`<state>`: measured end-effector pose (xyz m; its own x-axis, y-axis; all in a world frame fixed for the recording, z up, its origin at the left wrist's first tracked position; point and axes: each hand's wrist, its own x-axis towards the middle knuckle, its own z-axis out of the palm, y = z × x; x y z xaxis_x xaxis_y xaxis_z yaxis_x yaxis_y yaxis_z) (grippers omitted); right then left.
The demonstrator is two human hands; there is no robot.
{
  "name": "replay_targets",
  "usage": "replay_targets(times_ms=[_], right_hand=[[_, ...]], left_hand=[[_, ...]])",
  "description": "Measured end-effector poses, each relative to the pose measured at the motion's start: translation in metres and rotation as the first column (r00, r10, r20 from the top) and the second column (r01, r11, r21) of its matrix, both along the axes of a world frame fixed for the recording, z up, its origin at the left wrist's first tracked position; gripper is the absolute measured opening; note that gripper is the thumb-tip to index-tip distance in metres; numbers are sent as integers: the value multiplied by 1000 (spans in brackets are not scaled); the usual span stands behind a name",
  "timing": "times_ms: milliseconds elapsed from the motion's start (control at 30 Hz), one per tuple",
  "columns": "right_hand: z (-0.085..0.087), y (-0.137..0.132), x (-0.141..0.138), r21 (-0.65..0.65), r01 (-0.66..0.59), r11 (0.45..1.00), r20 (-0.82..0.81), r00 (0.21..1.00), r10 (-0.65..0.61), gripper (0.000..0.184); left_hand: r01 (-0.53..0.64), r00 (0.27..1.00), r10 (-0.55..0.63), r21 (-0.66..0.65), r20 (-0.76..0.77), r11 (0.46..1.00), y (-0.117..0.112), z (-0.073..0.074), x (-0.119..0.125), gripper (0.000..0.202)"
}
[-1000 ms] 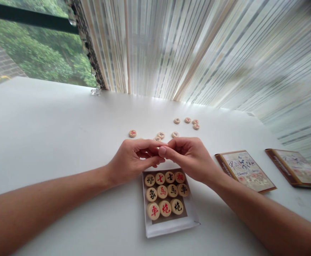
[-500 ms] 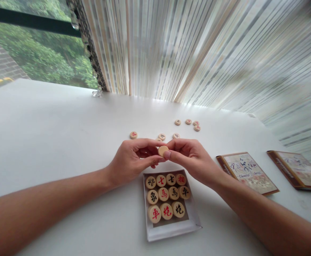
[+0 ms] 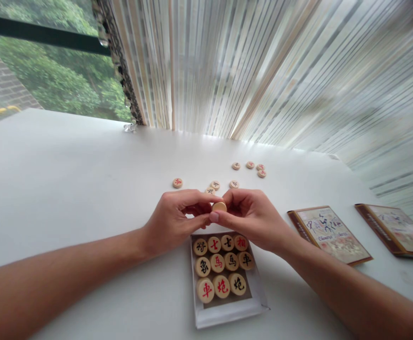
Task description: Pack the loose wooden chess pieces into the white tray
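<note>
Where the piece was: slightly below and right of the frame's centre, we had it pinched in our fingertips, its blank pale side showing.
Left hand: we gripped the piece with it, forefinger along the top edge; its other fingers were partly hidden.
Right hand: we gripped the same piece with this one, thumb at the lower edge, the remaining fingers curled in.
Box: it lay open at lower centre, just under our hands in the frame.
Boxed pieces: we counted eleven, faces up, marked red or black, in rows of four, four and three.
Loose pieces: eight lay around and above the hands in the frame, one red left of centre, three black near the middle, and three red and one black farther up, right of centre.
Cases: we saw two at the right side, both flat on the white table.
Backdrop: a striped curtain filled the upper right; trees showed at upper left.
</note>
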<state>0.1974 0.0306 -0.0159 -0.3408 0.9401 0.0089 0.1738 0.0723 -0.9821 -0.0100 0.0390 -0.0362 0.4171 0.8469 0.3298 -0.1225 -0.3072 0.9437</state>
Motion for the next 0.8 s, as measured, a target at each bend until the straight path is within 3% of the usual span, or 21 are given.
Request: replay_targets(times_ms=[267,433,667,800], right_hand=[[9,4,5,-64,-129,990,-95,988,123,31],[14,7,10,-32,-219,975,-156,965,212,20],[10,8,14,-20,-157,987,-80,985,155,21],[11,7,16,64,-122,990,11,993,121,20]], left_hand=[[6,999,-3,-61,53,998,1,1,2,25],[23,998,-19,-81,54,996,0,2,1,27],[44,998,-39,-92,50,995,1,0,1,28],[-46,999,46,-44,7,998,3,-2,2,19]])
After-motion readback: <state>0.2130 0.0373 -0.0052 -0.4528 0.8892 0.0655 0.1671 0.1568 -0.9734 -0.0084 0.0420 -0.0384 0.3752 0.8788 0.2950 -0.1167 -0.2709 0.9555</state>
